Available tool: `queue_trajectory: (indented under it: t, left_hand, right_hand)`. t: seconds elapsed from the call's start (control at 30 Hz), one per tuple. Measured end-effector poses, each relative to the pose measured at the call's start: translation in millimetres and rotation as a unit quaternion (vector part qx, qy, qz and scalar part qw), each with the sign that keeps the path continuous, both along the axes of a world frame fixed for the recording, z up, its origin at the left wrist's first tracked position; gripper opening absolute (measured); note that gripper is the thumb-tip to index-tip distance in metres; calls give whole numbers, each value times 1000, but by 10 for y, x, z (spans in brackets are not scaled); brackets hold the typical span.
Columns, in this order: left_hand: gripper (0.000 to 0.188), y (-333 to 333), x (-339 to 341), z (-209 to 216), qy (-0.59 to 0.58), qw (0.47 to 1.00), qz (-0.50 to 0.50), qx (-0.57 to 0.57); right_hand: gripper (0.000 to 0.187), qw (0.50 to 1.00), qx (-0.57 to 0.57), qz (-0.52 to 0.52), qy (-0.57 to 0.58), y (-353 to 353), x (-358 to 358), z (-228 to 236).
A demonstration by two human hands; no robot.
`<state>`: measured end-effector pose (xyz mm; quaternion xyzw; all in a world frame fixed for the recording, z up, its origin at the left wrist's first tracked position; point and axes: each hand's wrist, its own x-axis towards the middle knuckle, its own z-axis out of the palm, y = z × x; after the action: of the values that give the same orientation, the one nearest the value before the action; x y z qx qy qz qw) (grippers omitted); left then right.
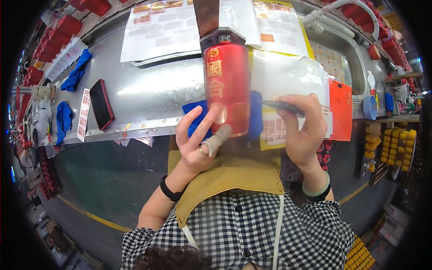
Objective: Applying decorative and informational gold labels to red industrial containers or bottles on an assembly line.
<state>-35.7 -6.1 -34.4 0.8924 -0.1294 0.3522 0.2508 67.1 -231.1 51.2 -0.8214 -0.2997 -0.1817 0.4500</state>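
Observation:
A red bottle with gold characters lies on its back on a blue cloth, its neck pointing away from me. My left hand is at the bottle's near left side. Its fingers and its thumb, which wears a pale finger cover, press on the lower front beside a round gold spot. To the right of the bottle, my right hand pinches a dark, slim pointed tool. The tool's tip points left, close to the bottle; its exact kind is unclear.
A dark bracket stands at the bottle's neck. Sticker sheets lie behind, an orange-red card to the right. A phone, a label strip and blue cloths lie left. A sink is at far right.

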Motion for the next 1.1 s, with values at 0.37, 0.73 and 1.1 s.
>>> queue_trajectory:
  t: [0.37,0.73,1.1]
  left_hand:
    - [30,-116,-56,-82,-2,994,70,-82]
    - [61,-151,43,-2,72,976,57,-196]
    - [98,-232,86,173,82,971,54,-217]
  right_hand:
    - [23,999,28,-21,20,29,-39,-28]
    - [26,997,-20,12,-70,144,26,-44]
    - [24,979,-162,64,-103,465,240,70]
